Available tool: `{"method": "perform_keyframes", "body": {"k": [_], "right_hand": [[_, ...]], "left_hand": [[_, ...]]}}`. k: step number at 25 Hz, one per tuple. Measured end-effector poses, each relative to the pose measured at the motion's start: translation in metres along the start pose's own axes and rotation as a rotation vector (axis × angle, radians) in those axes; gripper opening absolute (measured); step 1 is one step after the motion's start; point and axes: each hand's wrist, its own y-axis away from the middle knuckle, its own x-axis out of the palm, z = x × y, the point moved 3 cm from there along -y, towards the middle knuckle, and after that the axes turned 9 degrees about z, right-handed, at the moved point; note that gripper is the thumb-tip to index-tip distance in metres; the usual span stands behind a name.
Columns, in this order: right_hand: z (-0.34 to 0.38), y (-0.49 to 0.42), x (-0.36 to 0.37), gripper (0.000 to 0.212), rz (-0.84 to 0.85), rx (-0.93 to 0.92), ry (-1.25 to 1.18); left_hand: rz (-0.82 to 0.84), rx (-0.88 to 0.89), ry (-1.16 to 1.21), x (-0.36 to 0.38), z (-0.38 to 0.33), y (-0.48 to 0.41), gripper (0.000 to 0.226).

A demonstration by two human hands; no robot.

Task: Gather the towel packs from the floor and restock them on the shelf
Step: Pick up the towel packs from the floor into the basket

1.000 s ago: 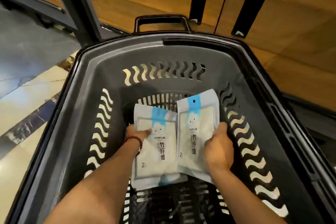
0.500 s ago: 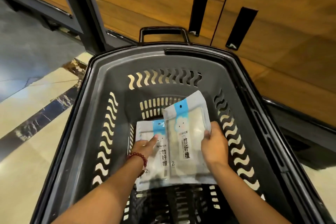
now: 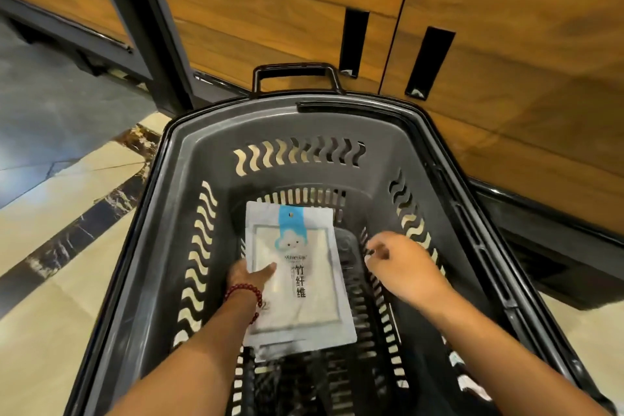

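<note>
- The left hand (image 3: 251, 275) reaches down into the basket (image 3: 216, 162) with its forearm slanting up from the lower left. It pinches the top towel pack (image 3: 310, 307) by the pack's left edge.
- Its thumb (image 3: 267, 269) lies flat across the printed front. The other fingers are hidden behind the pack.
- A red bead bracelet (image 3: 244, 289) circles the wrist just behind this grip.
- The top towel pack stretches away from the grip towards the basket's far wall, with its blue tab at the far end and its face turned up to the camera. Its near end hangs past the wrist.
- A second towel pack (image 3: 273, 350) lies under the first, showing only as a strip along the near edge. Whether the left fingers also hold it cannot be told.
- The right hand (image 3: 401, 268) hovers to the right of the held pack, apart from it. It is palm down with its fingers loosely curled, and it holds nothing.
- Below and beyond the right hand are the basket's slotted floor and right wall.
- Beyond both hands, the basket's handle (image 3: 295, 69) stands against wooden cabinet doors (image 3: 270, 10).
</note>
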Motion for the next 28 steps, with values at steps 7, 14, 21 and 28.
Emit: {"method": "perform_keyframes", "body": {"k": [7,14,21,28], "right_hand": [[-0.012,0.022,0.011,0.02,0.286,0.032,0.594],[-0.006,0.05,-0.006,0.059,-0.189,-0.169,0.942],[-0.044,0.129,-0.04,0.056,-0.209,-0.186,0.775],[-0.07,0.21,-0.058,0.05,-0.253,-0.233,0.424]], "left_hand": [[-0.135,0.106,-0.777,0.034,0.029,-0.025,0.038],[0.045,0.129,-1.089,0.027,0.017,0.015,0.039],[0.124,0.417,-0.9,0.035,-0.056,0.123,0.044],[0.217,0.767,-0.686,0.069,-0.122,0.28,0.018]]}}
